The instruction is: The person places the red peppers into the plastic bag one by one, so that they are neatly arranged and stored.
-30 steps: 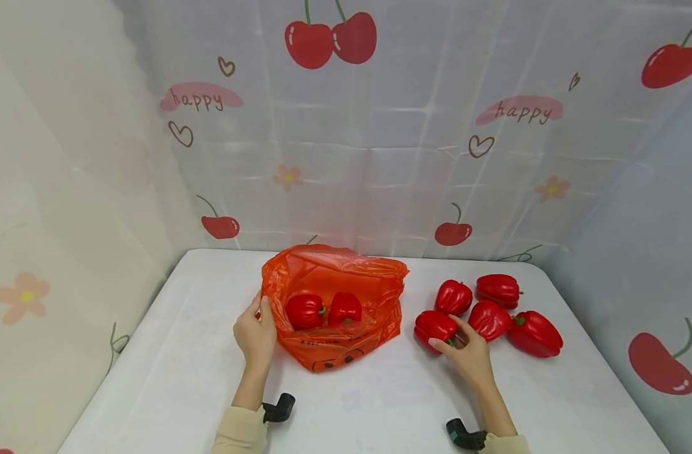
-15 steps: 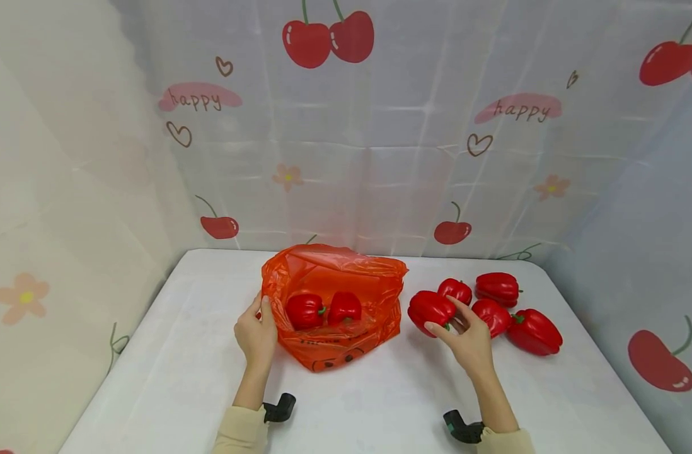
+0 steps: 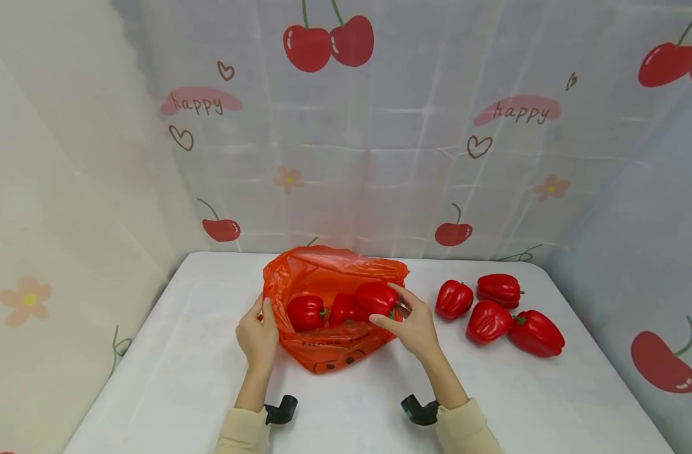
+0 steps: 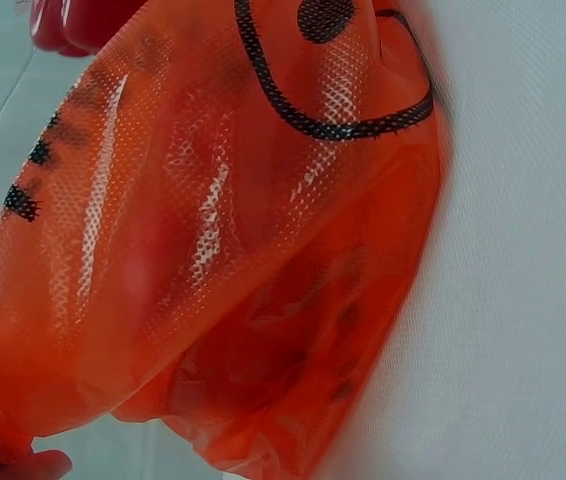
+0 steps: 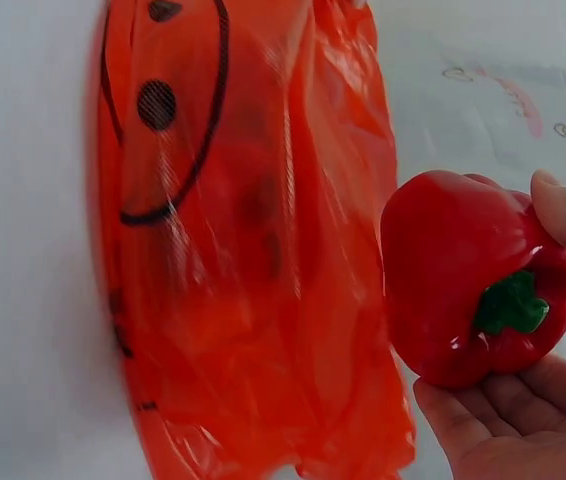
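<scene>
An orange plastic bag (image 3: pixel 323 271) with a printed face lies on the table, its mouth spread toward me. Two red bell peppers, a left one (image 3: pixel 305 313) and a right one (image 3: pixel 341 309), sit inside it. My left hand (image 3: pixel 258 334) pinches the bag's left rim between thumb and fingers. A third bell pepper (image 3: pixel 375 297) is in my right hand (image 3: pixel 412 323), gripped between thumb and fingers at the bag's right side, overlapping the opening. In the right wrist view this bell pepper (image 5: pixel 453 280) shows its green stem, beside the bag's edge.
Several more red bell peppers, among them a near one (image 3: pixel 489 322) and a far one (image 3: pixel 499 289), lie grouped on the right of the white table (image 3: pixel 346 416). A printed curtain (image 3: pixel 374 208) hangs behind the table and along both sides.
My right hand has lifted a bell pepper from the group on the right and carried it left to the bag's mouth. My left hand stays on the bag's rim.
</scene>
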Tool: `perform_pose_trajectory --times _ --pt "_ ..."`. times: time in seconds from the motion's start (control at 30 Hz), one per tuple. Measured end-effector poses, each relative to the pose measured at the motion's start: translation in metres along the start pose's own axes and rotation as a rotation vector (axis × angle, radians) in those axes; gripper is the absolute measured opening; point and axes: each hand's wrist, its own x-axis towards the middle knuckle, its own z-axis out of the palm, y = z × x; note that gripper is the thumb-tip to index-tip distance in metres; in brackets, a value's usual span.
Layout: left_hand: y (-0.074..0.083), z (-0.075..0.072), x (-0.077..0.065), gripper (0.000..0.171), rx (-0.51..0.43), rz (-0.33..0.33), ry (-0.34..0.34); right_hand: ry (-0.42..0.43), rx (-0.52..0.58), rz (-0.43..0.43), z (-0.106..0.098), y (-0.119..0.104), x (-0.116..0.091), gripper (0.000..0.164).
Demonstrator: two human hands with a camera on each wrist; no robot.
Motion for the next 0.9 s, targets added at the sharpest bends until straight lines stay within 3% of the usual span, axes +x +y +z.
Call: perform_pose_trajectory --times 0.37,0.67,0.9 --pt "-0.001 0.001 0.0 0.032 -0.003 0.013 0.011 -0.049 0.002 -0.001 0.028 0.011 -0.003 0.071" --pt "-0.001 0.0 0.0 0.032 -0.002 0.005 0.003 0.008 -0.022 -0.036 0.038 0.01 0.004 0.072" --pt "-0.001 0.001 0.0 0.032 -0.003 0.015 0.01 0.059 0.012 -0.011 0.047 0.012 0.016 0.075"
